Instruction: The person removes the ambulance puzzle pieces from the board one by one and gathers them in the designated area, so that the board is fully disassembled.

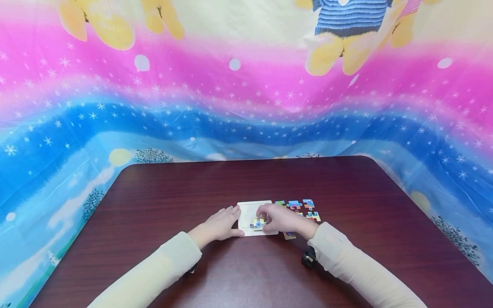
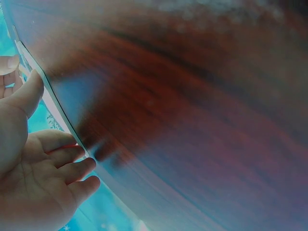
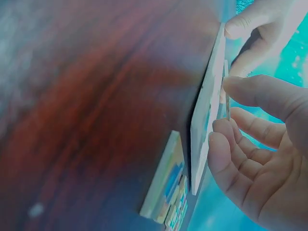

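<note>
A pale puzzle tray [image 1: 247,210] lies flat at the middle of the table. My left hand [image 1: 221,224] rests at its left side, fingers extended and touching the edge. In the left wrist view the left hand's thumb [image 2: 33,91] and fingertips meet the tray's rim. Above the tray's lower part, my right hand [image 1: 284,219] pinches a thin puzzle piece [image 1: 258,223] with yellow and blue on it. The right wrist view shows the piece [image 3: 227,91] edge-on between thumb and fingers, tilted just over the tray [image 3: 208,115].
Several loose colourful puzzle pieces [image 1: 308,203] lie to the right of the tray, partly hidden by the right hand. The dark wooden table [image 1: 185,188] ends at a printed curtain [image 1: 246,102] hanging behind and on both sides.
</note>
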A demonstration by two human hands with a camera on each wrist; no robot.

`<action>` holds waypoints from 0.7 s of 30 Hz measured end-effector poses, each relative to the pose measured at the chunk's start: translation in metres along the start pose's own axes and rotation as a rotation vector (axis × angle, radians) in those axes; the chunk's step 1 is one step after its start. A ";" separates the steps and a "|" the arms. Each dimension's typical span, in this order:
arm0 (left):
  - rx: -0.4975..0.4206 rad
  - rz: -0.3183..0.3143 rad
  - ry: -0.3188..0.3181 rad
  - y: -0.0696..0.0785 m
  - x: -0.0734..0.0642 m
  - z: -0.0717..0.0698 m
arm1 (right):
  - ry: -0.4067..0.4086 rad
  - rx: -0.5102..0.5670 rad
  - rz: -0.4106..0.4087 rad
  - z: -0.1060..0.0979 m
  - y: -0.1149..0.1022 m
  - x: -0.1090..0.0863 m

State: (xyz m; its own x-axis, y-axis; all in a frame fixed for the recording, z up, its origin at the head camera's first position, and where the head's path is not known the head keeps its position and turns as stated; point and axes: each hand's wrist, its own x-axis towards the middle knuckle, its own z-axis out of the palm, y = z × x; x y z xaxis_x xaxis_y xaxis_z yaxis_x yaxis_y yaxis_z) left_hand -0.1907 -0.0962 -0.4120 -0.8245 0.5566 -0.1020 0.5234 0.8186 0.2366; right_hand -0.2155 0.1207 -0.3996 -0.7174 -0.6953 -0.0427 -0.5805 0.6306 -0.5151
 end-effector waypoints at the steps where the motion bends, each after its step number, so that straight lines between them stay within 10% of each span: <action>1: 0.001 0.001 0.000 0.000 0.000 0.000 | 0.004 0.008 0.007 -0.001 0.001 0.000; 21: 0.011 0.005 -0.003 -0.001 0.000 0.000 | 0.091 -0.018 -0.033 -0.021 0.030 -0.032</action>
State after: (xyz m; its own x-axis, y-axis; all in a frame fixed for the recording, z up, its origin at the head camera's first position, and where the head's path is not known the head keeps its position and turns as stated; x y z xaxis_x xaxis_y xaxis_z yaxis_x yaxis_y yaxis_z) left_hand -0.1912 -0.0966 -0.4126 -0.8212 0.5612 -0.1038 0.5298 0.8172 0.2269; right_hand -0.2184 0.1689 -0.3956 -0.7292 -0.6823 0.0522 -0.6106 0.6145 -0.4996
